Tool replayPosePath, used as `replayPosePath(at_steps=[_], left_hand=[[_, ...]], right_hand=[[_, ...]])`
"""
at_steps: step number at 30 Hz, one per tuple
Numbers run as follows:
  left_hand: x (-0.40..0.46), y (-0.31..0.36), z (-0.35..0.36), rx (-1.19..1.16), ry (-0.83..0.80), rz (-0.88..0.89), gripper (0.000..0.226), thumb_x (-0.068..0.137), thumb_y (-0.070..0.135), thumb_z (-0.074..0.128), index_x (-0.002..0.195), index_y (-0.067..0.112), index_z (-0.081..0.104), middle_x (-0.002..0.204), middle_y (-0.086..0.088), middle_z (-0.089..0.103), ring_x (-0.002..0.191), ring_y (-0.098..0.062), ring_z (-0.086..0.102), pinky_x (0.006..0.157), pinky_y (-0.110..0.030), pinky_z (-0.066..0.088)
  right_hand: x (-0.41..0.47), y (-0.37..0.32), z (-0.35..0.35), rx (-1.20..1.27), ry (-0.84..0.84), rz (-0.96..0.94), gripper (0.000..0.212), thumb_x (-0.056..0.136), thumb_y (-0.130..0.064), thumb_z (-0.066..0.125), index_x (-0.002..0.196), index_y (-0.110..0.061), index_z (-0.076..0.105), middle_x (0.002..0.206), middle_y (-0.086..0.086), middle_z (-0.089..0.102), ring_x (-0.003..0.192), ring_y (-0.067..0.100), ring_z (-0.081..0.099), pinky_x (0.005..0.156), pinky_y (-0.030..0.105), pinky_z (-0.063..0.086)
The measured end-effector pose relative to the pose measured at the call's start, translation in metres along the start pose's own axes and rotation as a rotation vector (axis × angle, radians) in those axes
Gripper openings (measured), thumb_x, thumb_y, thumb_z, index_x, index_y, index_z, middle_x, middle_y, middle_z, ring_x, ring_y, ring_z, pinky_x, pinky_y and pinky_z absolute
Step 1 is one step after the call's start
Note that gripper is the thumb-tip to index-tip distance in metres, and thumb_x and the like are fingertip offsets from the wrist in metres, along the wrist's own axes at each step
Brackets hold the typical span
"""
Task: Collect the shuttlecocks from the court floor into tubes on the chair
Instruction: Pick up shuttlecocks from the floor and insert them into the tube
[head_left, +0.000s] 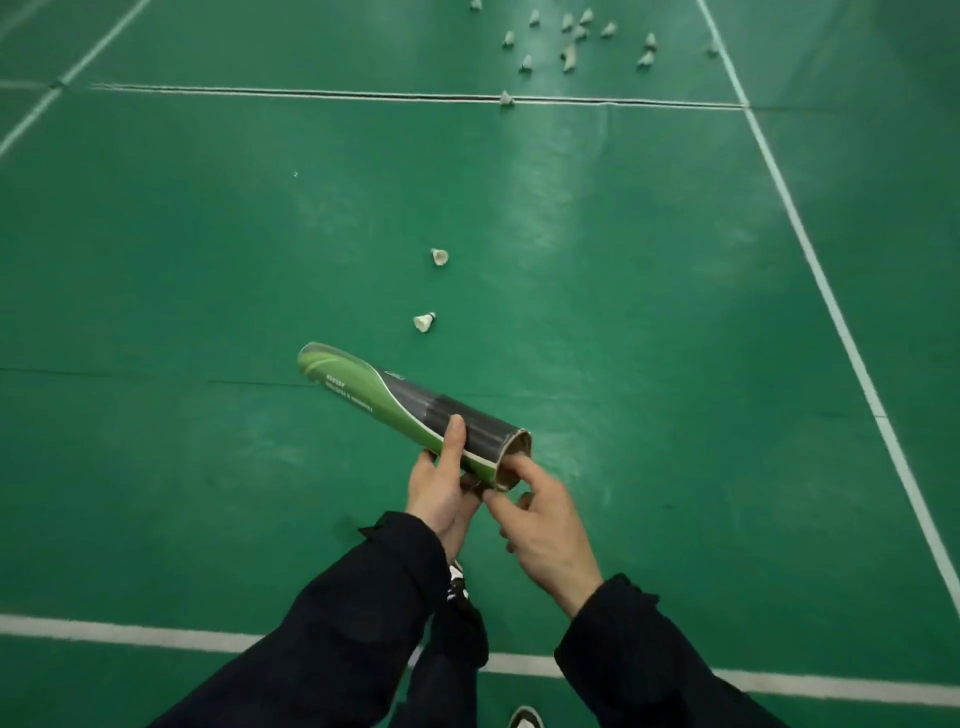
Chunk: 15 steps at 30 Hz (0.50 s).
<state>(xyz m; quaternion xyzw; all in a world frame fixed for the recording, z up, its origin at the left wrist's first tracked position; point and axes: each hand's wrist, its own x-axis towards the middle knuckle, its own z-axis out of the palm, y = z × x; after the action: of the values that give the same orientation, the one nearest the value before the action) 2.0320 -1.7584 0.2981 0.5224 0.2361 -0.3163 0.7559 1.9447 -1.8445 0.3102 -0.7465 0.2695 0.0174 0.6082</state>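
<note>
**Over the court floor: tube in hand, shuttlecocks on the ground**

Above the green court floor (208, 234) a green-and-black shuttlecock tube (410, 410) is held tilted, open end toward the person. Left hand (441, 483) grips the tube near that end, thumb laid over the top and fingers (470, 483) curled beneath. Right hand (545, 525) sits at the mouth, forefinger reaching just inside the rim, remaining fingers loosely bent; whether it holds anything cannot be told.

Two shuttlecocks lie just beyond the tube's far end: the nearer shuttlecock (424, 322) on its side, the farther shuttlecock (439, 256) beyond it. One single shuttlecock (506, 98) rests on a far white line (311, 93). A scattered group of shuttlecocks (571, 41) lies well beyond that line.

Dark sleeves (358, 587) cover both arms. A shoe (525, 718) shows at the bottom edge.
</note>
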Motion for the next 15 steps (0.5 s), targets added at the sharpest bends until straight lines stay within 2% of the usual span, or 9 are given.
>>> replayPosePath(at_steps=[3, 5, 7, 10, 12, 15], left_hand=[[0.037, 0.033, -0.007, 0.003, 0.011, -0.017, 0.058, 0.098, 0.04, 0.064, 0.136, -0.002, 0.053, 0.118, -0.022, 0.075, 0.104, -0.034, 0.074, 0.078, -0.038, 0.065], [0.059, 0.054, -0.013, 0.013, 0.035, -0.022, 0.057, 0.099, 0.039, 0.063, 0.136, -0.002, 0.052, 0.117, -0.022, 0.075, 0.093, -0.03, 0.076, 0.068, -0.034, 0.064], [0.079, 0.074, -0.018, 0.03, 0.048, -0.038, 0.059, 0.1, 0.04, 0.062, 0.137, -0.005, 0.05, 0.119, -0.025, 0.073, 0.08, -0.027, 0.075, 0.055, -0.031, 0.059], [0.107, 0.105, -0.026, 0.051, 0.055, -0.056, 0.064, 0.101, 0.044, 0.059, 0.137, -0.008, 0.05, 0.108, -0.023, 0.071, 0.066, -0.026, 0.068, 0.038, -0.025, 0.045], [0.128, 0.124, -0.027, 0.055, 0.061, -0.056, 0.066, 0.101, 0.045, 0.058, 0.137, -0.009, 0.05, 0.102, -0.02, 0.07, 0.065, -0.026, 0.066, 0.036, -0.023, 0.04], [0.166, 0.152, -0.026, 0.047, 0.056, -0.069, 0.065, 0.101, 0.044, 0.058, 0.138, -0.009, 0.05, 0.093, -0.015, 0.071, 0.053, -0.018, 0.066, 0.037, -0.021, 0.042]], right_hand=[[0.051, -0.022, 0.024, -0.092, -0.097, 0.03, 0.025, 0.099, -0.017, 0.059, 0.109, -0.04, 0.064, 0.096, -0.006, 0.067, 0.068, 0.005, 0.06, 0.058, 0.019, 0.045], [0.084, -0.035, 0.041, -0.13, -0.174, 0.083, 0.018, 0.102, -0.019, 0.054, 0.116, -0.023, 0.064, 0.092, 0.0, 0.067, 0.064, 0.008, 0.062, 0.052, 0.021, 0.047], [0.111, -0.047, 0.056, -0.124, -0.243, 0.137, 0.017, 0.104, -0.018, 0.052, 0.116, -0.014, 0.063, 0.092, 0.006, 0.068, 0.06, 0.009, 0.063, 0.049, 0.025, 0.05], [0.147, -0.066, 0.073, -0.039, -0.25, 0.164, 0.016, 0.102, -0.011, 0.053, 0.114, -0.01, 0.064, 0.091, 0.01, 0.067, 0.058, 0.009, 0.062, 0.05, 0.028, 0.052], [0.172, -0.079, 0.084, 0.015, -0.244, 0.172, 0.017, 0.101, -0.005, 0.053, 0.112, -0.011, 0.064, 0.089, 0.011, 0.065, 0.056, 0.009, 0.06, 0.048, 0.027, 0.051], [0.213, -0.096, 0.099, 0.093, -0.249, 0.198, 0.02, 0.1, -0.001, 0.052, 0.1, -0.019, 0.062, 0.083, 0.011, 0.064, 0.054, 0.011, 0.059, 0.047, 0.027, 0.051]])
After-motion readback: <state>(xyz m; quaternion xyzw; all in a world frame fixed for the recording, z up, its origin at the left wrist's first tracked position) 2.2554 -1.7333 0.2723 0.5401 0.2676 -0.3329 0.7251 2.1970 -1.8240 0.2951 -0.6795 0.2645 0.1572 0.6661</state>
